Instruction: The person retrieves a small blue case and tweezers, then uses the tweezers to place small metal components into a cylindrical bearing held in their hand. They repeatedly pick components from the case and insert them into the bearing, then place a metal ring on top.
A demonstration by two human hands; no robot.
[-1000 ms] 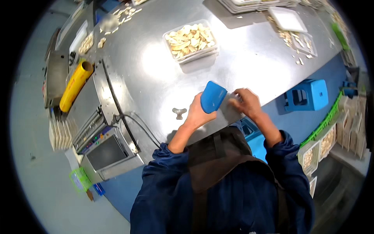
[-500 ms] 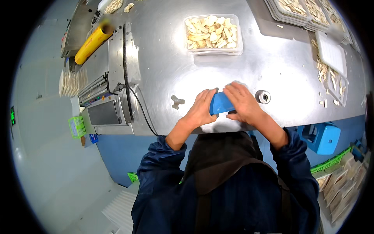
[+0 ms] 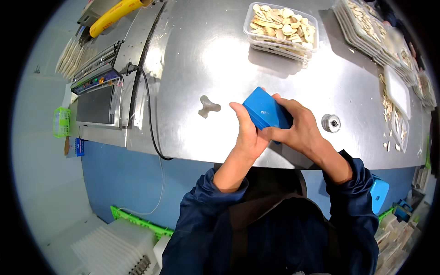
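A small blue box [image 3: 266, 109] is tilted between my hands above the near part of the steel table. My right hand [image 3: 300, 123] is closed round its right side, thumb along the near edge. Against its lower left edge rests my left hand [image 3: 250, 133], thumb raised off the box; its other fingers are mostly hidden behind the box. To the right of my right hand stands a small round metallic piece [image 3: 331, 123] with a dark centre. A grey three-lobed mark or piece [image 3: 209, 106] lies left of my hands.
Stacked clear tubs of sliced mushrooms [image 3: 282, 46] stand at the far side. More filled trays [image 3: 366, 27] are piled far right, near a white tray [image 3: 398, 89] and loose slices. On the left are a device with a dark panel [image 3: 95, 104] and a black cable [image 3: 149, 105].
The blue box has been tipped up, showing its broad face. My left thumb has come off it. The view has shifted, so the tubs and metallic piece appear farther right.
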